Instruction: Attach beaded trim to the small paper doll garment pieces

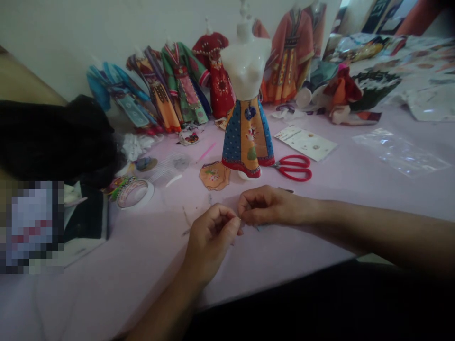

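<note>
My left hand [212,239] is closed in a pinch low over the pink table, its thumb and forefinger meeting the fingertips of my right hand [265,206]. That hand is pinched too. Whatever sits between the fingertips is too small to name. Just beyond them stands a small white mannequin [246,64] in a blue and orange panelled skirt [250,137] with a red hem. Orange embroidered fabric pieces [214,175] lie left of its base. Red-handled scissors [295,168] rest to its right, partly behind the skirt.
Several dressed doll forms, one in a green robe [183,80], line the wall. A tape roll [135,194] and a dark flat device [87,213] lie left. On the right are a card with small buttons [306,143], a clear plastic bag [401,151] and bundled red cloth [343,92].
</note>
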Demonstrator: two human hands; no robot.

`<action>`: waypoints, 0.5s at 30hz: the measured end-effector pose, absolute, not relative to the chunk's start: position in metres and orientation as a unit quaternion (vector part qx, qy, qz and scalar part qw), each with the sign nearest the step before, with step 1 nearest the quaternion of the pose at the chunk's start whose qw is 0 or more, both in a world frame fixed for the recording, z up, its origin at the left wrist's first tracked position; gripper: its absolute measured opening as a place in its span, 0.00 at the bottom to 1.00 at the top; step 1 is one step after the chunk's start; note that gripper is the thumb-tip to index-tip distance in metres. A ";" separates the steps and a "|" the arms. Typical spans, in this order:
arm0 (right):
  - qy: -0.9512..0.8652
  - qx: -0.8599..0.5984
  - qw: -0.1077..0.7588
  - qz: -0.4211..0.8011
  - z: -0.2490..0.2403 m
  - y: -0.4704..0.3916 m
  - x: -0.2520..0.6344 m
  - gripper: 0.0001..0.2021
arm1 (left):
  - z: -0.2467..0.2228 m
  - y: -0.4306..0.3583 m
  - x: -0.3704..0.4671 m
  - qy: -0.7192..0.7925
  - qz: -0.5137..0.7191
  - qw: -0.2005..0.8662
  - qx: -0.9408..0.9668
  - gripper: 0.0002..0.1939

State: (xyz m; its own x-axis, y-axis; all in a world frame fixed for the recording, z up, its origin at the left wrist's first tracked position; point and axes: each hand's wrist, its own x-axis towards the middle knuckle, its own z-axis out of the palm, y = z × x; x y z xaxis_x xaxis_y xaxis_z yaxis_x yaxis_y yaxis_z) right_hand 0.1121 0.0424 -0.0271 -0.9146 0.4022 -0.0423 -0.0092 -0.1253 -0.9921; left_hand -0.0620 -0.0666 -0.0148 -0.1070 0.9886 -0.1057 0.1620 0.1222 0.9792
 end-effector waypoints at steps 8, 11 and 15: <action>-0.701 -0.167 0.160 0.675 -0.022 0.036 0.111 0.05 | -0.020 -0.070 -0.063 0.641 0.390 0.340 0.567 0.06; -0.709 -0.182 0.170 0.660 -0.022 0.034 0.111 0.06 | -0.019 -0.070 -0.062 0.644 0.386 0.319 0.578 0.06; -0.710 -0.183 0.176 0.657 -0.023 0.033 0.111 0.06 | -0.017 -0.070 -0.061 0.635 0.400 0.305 0.586 0.06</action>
State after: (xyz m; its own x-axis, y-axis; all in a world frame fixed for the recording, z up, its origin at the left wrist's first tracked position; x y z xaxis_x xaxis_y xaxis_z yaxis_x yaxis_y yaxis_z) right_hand 0.1111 0.0334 -0.0229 -0.8707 0.4918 0.0094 0.0289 0.0701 -0.9971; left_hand -0.0608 -0.0700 -0.0173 -0.1268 0.9886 0.0812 0.5016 -0.0067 0.8651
